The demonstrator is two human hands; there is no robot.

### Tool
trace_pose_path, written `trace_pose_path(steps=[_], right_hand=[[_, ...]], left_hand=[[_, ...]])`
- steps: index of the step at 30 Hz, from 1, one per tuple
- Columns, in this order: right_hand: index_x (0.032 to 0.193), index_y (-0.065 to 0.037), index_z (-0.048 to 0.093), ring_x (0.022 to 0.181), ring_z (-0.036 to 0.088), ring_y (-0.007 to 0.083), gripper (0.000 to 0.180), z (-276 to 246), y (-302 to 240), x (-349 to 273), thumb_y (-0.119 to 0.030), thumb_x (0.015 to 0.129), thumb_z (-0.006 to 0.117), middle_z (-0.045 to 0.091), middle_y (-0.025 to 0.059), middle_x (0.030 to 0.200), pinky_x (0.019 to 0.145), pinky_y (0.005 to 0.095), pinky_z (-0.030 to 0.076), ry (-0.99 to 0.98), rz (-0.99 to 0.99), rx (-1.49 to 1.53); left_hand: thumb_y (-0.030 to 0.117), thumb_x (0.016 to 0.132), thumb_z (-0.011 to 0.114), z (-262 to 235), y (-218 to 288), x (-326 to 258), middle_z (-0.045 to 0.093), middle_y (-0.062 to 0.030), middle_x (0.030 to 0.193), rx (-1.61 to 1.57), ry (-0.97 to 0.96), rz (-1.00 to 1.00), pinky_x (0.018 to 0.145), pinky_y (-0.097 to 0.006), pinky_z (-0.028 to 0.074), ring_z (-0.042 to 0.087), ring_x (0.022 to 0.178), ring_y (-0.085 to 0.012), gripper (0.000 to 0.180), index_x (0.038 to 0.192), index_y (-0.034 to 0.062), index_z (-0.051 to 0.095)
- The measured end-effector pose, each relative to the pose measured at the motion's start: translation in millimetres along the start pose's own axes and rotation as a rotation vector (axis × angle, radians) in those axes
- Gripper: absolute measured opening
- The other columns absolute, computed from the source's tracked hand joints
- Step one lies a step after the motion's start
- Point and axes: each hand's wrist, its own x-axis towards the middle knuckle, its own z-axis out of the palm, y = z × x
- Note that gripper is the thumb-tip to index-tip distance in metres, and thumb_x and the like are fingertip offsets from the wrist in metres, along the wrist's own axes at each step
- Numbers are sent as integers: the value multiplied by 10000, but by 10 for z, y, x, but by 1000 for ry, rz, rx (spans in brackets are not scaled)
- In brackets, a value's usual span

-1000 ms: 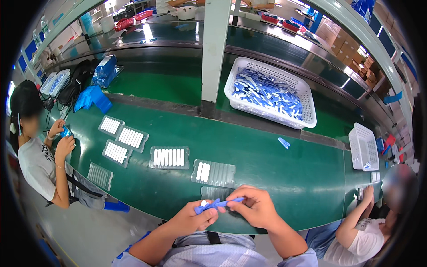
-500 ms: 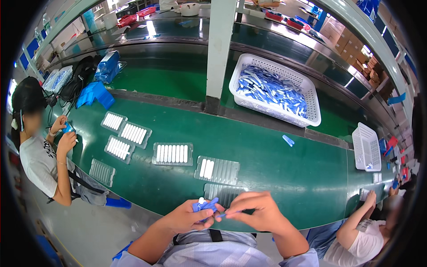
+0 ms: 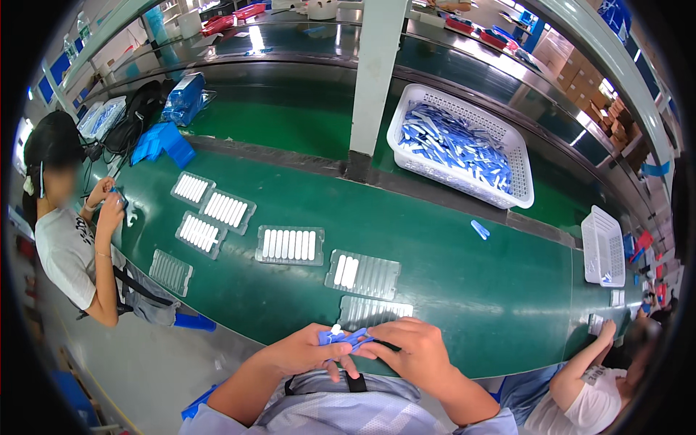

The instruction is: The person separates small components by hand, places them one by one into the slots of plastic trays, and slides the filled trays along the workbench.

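Observation:
My left hand (image 3: 304, 354) is closed around a bunch of slim blue pieces (image 3: 355, 338), with a white tip poking out at the top. Against the right end of this bunch, my right hand (image 3: 415, 349) has its fingers pinched together at a blue piece; their exact grip is partly hidden. Just beyond my hands lies a clear plastic slotted tray (image 3: 355, 310) with no white pieces visible in it. Behind that, another clear tray (image 3: 380, 279) holds a few white sticks at its left end. Farther left, a tray of white sticks (image 3: 290, 245) has its slots filled.
More filled trays (image 3: 228, 210) and an unfilled one (image 3: 170, 272) lie left on the green table (image 3: 449, 290). A white basket (image 3: 518, 192) heaped with blue-and-white pieces stands behind, near a post (image 3: 373, 87). Loose blue pieces (image 3: 480, 230) lie right. People work at both sides.
My right hand has moved in against the bunch in my left hand, and the blue pieces there now lie flatter. The whole view has shifted slightly.

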Motion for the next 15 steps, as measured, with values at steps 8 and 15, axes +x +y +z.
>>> trace_pose_path(steps=[8, 15], right_hand=[[1296, 34, 581, 967, 723, 330, 481, 228, -276, -129, -122, 872, 746, 720, 186, 1083, 835, 412, 587, -11, -27, -193], [1418, 62, 462, 1270, 580, 395, 785, 43, -251, 22, -292, 821, 829, 551, 285, 1386, 1015, 425, 513, 6, -52, -134]], left_hand=[[163, 1030, 587, 56, -6, 35, 703, -149, 1058, 16, 96, 52, 690, -302, 622, 727, 903, -226, 286, 1196, -70, 600], [146, 1044, 563, 186, -53, 63, 704, -132, 1065, -75, 231, 156, 792, -318, 621, 705, 946, -179, 284, 1219, -77, 584]])
